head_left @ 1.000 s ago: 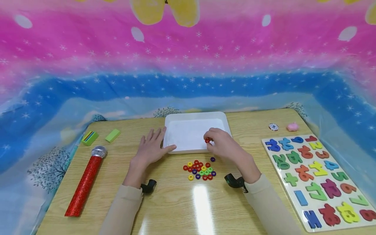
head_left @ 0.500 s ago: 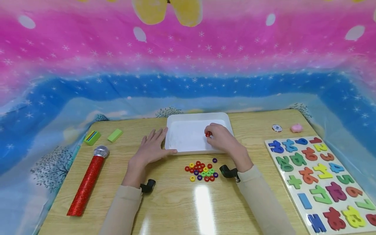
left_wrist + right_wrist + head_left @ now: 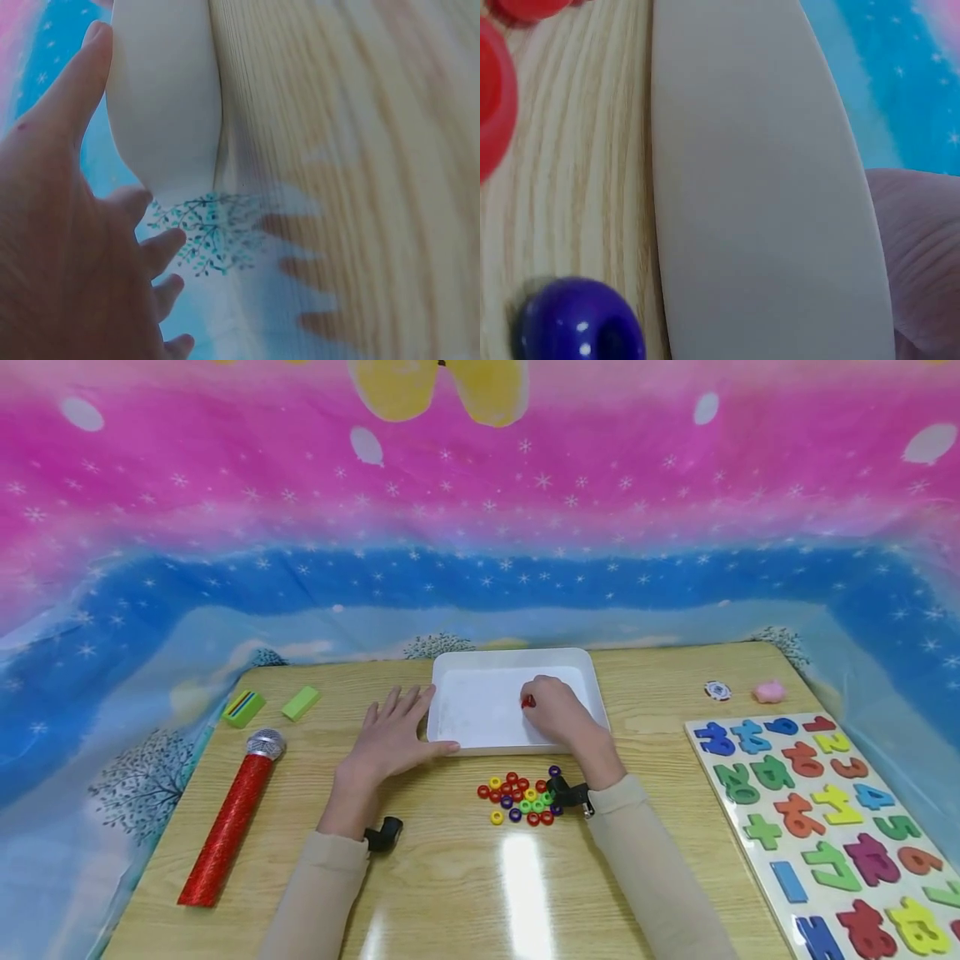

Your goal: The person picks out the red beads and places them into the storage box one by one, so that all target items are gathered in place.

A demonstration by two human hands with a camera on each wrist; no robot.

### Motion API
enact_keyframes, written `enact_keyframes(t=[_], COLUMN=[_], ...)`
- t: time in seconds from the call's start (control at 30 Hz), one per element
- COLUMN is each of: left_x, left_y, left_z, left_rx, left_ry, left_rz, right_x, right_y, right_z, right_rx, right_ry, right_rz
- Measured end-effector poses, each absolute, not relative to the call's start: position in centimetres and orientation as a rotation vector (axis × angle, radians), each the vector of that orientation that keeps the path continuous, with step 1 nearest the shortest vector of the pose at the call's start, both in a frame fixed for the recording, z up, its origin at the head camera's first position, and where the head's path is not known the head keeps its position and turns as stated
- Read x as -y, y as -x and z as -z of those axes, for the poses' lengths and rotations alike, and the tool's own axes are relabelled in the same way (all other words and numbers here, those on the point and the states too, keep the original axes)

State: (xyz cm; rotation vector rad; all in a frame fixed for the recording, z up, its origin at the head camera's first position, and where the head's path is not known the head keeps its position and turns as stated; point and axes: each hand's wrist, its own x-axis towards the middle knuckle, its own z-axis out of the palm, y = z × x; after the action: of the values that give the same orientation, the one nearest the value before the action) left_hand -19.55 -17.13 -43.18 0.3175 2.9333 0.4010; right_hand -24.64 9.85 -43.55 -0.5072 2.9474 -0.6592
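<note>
A shallow white tray [image 3: 480,714] sits at the back middle of the table. Over its right half, my right hand [image 3: 558,714] pinches a red bead [image 3: 528,702] between thumb and fingers, low above the tray floor. My left hand [image 3: 390,735] lies spread at the tray's left front corner, thumb along the near rim and fingertips at the left wall. The left wrist view shows that thumb [image 3: 94,56] against the tray wall [image 3: 169,97]. In the right wrist view, the tray wall [image 3: 765,195] hides most of the right hand [image 3: 922,247].
Several ring-shaped beads [image 3: 517,795] in red, yellow, green and purple lie in front of the tray. To the left are a red toy microphone [image 3: 232,818] and two green blocks [image 3: 243,708]. A number puzzle board [image 3: 817,827], poker chip [image 3: 717,691] and pink pig [image 3: 768,692] occupy the right.
My right hand has moved farther into the tray and slightly lower with the red bead. The left hand keeps its place at the tray corner. The whole view has shifted slightly.
</note>
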Motion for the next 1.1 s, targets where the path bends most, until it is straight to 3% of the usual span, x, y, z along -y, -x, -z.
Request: enact_keyframes(t=[0.5, 1.1], left_x=[16.9, 17.1], left_y=[19.4, 19.6], left_z=[42.9, 43.2], left_rx=[-2.933, -2.917], left_ry=[-0.334, -0.320], left_rz=[-0.418, -0.415], right_x=[-11.6, -13.0], right_y=[22.5, 16.4], right_z=[42.1, 39.5], right_rx=[-2.940, -2.871], right_ry=[0.606, 0.901], right_rz=[0.671, 0.541])
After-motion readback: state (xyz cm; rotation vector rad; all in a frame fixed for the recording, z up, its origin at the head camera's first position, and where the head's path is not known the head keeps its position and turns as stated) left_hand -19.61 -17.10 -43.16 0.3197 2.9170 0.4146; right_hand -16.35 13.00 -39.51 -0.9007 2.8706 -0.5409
